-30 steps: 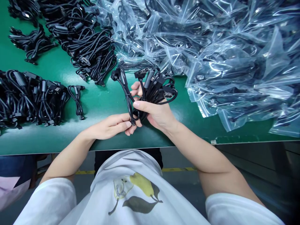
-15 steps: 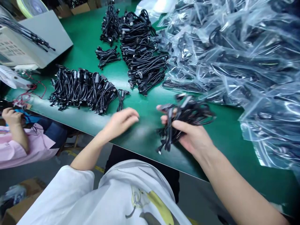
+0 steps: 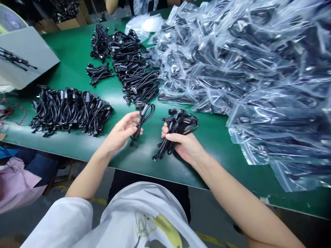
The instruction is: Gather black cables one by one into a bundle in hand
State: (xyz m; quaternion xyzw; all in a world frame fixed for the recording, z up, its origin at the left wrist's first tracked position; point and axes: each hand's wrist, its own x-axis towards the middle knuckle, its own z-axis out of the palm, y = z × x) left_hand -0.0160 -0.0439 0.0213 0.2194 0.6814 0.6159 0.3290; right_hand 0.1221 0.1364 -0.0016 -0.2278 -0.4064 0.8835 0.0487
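Note:
My left hand (image 3: 121, 132) is closed on one black coiled cable (image 3: 142, 120), its loop sticking up and its lower end hanging below the fingers. Opposite it, my right hand (image 3: 190, 146) grips a bunch of black cables (image 3: 178, 125), with the thumb laid across them and several plugs poking out. Both hands are over the green table (image 3: 144, 162), a short gap apart. Left of my left hand lies a long row of coiled cables (image 3: 73, 110). Beyond the hands is a bigger pile of cables (image 3: 137, 69), and a small bundle (image 3: 99, 73) lies beside it.
Clear plastic bags of cables (image 3: 232, 75) are heaped across the right side. White empty-looking bags (image 3: 144, 24) lie at the back. A grey machine (image 3: 31, 55) stands at the left, with red wires (image 3: 15, 113) near it. A person in pink (image 3: 18, 186) sits at left; another person is across the table.
My left hand has taken hold of the single cable that lay at the end of the row. The bunch in my right hand is now closer to my left hand. The camera view has shifted.

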